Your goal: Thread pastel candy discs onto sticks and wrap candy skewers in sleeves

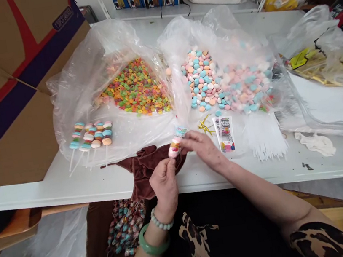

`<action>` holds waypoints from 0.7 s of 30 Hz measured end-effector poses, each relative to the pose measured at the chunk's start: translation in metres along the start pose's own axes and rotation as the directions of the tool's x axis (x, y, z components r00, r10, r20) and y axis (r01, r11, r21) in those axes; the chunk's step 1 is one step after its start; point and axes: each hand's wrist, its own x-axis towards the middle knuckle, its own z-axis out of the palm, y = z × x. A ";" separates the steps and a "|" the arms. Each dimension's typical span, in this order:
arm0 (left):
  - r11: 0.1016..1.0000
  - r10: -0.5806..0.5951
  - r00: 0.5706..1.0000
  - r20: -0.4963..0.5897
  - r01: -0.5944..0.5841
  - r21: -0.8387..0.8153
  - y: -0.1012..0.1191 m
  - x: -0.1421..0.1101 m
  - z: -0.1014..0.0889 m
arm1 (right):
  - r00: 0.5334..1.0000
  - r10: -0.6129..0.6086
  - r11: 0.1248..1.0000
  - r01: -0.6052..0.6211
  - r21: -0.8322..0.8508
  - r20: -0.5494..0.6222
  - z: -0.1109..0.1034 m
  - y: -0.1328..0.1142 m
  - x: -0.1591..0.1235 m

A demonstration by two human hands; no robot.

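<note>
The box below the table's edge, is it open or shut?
The box is open: a heap of colourful candies shows inside.

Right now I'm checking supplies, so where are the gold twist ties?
In the head view, the gold twist ties lie just right of the middle, beyond the right hand and left of the printed cards.

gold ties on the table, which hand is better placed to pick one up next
Probably the right hand: it is nearer the gold ties, while the left hand holds the candy stick from below.
</note>
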 end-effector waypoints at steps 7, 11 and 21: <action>0.909 -0.250 0.956 0.155 0.287 -0.301 -0.001 0.011 -0.007 | 0.949 -0.142 0.250 -0.242 -0.937 -0.283 -0.074 0.006 0.063; 0.871 -0.322 0.922 0.215 0.377 -0.314 0.002 0.013 -0.008 | 0.961 -0.133 0.182 -0.217 -0.959 -0.243 -0.077 0.021 0.069; 0.776 -0.445 0.864 0.234 0.503 -0.381 0.007 0.016 -0.004 | 0.941 -0.266 0.300 -0.127 -0.946 -0.211 -0.086 0.021 0.053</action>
